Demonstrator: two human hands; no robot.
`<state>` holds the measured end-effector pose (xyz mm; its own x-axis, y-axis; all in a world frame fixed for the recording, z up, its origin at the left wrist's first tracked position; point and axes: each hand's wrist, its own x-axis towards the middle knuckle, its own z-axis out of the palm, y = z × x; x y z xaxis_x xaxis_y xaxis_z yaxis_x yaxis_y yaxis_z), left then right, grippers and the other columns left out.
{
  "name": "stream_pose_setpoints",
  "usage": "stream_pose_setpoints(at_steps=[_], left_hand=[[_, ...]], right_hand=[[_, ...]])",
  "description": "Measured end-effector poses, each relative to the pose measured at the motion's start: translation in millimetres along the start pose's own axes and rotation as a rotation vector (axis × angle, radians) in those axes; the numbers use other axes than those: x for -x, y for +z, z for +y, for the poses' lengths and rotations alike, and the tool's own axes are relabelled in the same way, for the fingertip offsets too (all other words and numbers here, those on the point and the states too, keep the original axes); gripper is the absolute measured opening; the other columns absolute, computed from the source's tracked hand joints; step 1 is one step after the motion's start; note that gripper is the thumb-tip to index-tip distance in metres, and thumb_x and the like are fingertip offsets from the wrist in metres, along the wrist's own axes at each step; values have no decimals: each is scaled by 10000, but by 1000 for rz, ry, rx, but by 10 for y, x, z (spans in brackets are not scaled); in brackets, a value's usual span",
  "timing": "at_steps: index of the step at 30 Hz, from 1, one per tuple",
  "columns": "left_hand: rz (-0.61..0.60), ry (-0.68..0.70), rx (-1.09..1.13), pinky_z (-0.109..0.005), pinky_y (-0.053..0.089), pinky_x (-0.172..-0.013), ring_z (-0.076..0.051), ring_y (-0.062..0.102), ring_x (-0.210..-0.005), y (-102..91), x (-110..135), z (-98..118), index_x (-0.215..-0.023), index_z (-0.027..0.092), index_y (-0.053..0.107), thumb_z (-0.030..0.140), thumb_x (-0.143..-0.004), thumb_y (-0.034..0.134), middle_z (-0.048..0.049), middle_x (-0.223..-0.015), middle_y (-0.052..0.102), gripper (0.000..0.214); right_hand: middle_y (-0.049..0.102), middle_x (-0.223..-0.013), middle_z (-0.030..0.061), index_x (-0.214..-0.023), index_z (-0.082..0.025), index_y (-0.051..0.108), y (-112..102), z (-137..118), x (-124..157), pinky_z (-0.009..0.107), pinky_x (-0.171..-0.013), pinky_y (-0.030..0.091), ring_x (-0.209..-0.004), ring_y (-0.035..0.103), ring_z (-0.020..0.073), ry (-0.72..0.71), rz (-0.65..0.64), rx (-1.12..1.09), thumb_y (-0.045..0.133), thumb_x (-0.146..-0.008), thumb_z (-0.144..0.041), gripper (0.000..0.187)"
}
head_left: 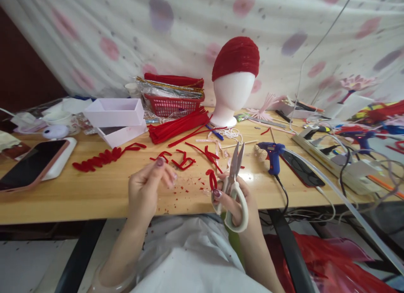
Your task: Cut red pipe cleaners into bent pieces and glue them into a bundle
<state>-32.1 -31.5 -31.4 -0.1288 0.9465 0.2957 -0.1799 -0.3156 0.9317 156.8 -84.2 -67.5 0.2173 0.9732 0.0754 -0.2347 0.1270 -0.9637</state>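
Observation:
My right hand [232, 202] is wrapped round white-handled scissors [234, 175], thumb through one handle loop, blades pointing up and slightly apart. A bent loop of red pipe cleaner [213, 180] is also held at that thumb's tip. To the left, my left hand [147, 186] is raised over the table with thumb and forefinger closed together; anything between them is too small to make out. Beyond it lie several bent red pipe cleaner pieces [183, 160]. A row of red fuzzy loops [99, 159] rests farther left. Red clippings [181, 188] are scattered between my hands.
A white foam head with a red cap [236, 59] stands at the back beside a bundle of red pipe cleaners [178, 125] and a red basket [173, 106]. On the right are a blue glue gun [273, 154], a phone [302, 170] and a power strip [334, 154]. White boxes [115, 112] stand left.

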Motion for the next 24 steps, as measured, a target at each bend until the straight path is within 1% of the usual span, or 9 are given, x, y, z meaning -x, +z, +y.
stream_pose_setpoints(at_steps=[2, 4, 7, 9, 11, 14, 18, 21, 24], left_hand=[[-109, -100, 57, -262, 509, -667, -144, 610, -640, 40, 30, -1, -802, 235, 797, 360, -780, 790, -22, -810, 744, 127], [-246, -232, 83, -249, 501, -597, -144, 630, -646, 92, 62, -1, -1017, 227, 801, 306, -731, 831, -62, -967, 775, 298], [-441, -372, 128, -237, 474, -528, -165, 656, -645, 145, 92, -4, -968, 205, 816, 319, -730, 841, -93, -908, 785, 265], [-504, -419, 179, -226, 463, -508, -160, 647, -624, 159, 101, -10, -886, 196, 821, 329, -707, 864, -87, -813, 779, 227], [-511, -458, 245, -218, 456, -487, -139, 619, -566, 166, 107, -24, -806, 180, 810, 372, -690, 877, -79, -737, 766, 234], [-518, -531, 345, -226, 465, -453, -131, 602, -490, 178, 123, -54, -793, 168, 795, 444, -646, 897, -76, -697, 760, 328], [-492, -538, 400, -232, 491, -464, -136, 623, -484, 188, 136, -75, -737, 171, 777, 419, -638, 911, -68, -671, 760, 299], [-346, -471, 387, -220, 491, -473, -117, 602, -459, 177, 112, -61, -654, 161, 748, 436, -583, 937, -45, -590, 729, 341], [-197, -414, 380, -257, 568, -593, -157, 685, -579, 144, 67, -30, -658, 157, 737, 463, -598, 925, -66, -678, 764, 364]], right_hand=[[626, -678, -20, -968, -243, 689, 6, -5, -1, 271, -445, 492, -504, 593, 156, 29, -23, -35, 877, -687, -354, 356], [613, -648, -23, -947, -259, 699, 23, -27, 14, 286, -429, 489, -470, 570, 157, 103, -82, -82, 883, -668, -378, 354], [592, -586, -34, -884, -239, 688, 62, -59, 58, 281, -432, 478, -447, 547, 152, 263, -213, -138, 875, -661, -368, 319], [574, -555, -41, -841, -218, 668, 94, -67, 87, 257, -424, 454, -431, 516, 133, 332, -266, -196, 863, -655, -362, 306], [565, -556, -42, -840, -210, 660, 127, -68, 102, 233, -408, 427, -418, 469, 110, 376, -294, -274, 855, -646, -370, 318], [558, -576, -40, -843, -214, 643, 175, -75, 93, 208, -384, 392, -409, 398, 85, 419, -343, -378, 855, -627, -392, 351], [508, -571, -39, -726, -197, 608, 214, -82, 71, 180, -378, 357, -425, 323, 60, 445, -362, -435, 857, -614, -429, 358], [471, -517, -43, -693, -210, 590, 207, -59, 97, 208, -353, 337, -389, 321, 78, 387, -331, -337, 768, -721, -566, 399], [510, -500, -50, -842, -219, 652, 163, -41, 144, 211, -356, 318, -367, 364, 91, 257, -282, -192, 751, -769, -593, 394]])
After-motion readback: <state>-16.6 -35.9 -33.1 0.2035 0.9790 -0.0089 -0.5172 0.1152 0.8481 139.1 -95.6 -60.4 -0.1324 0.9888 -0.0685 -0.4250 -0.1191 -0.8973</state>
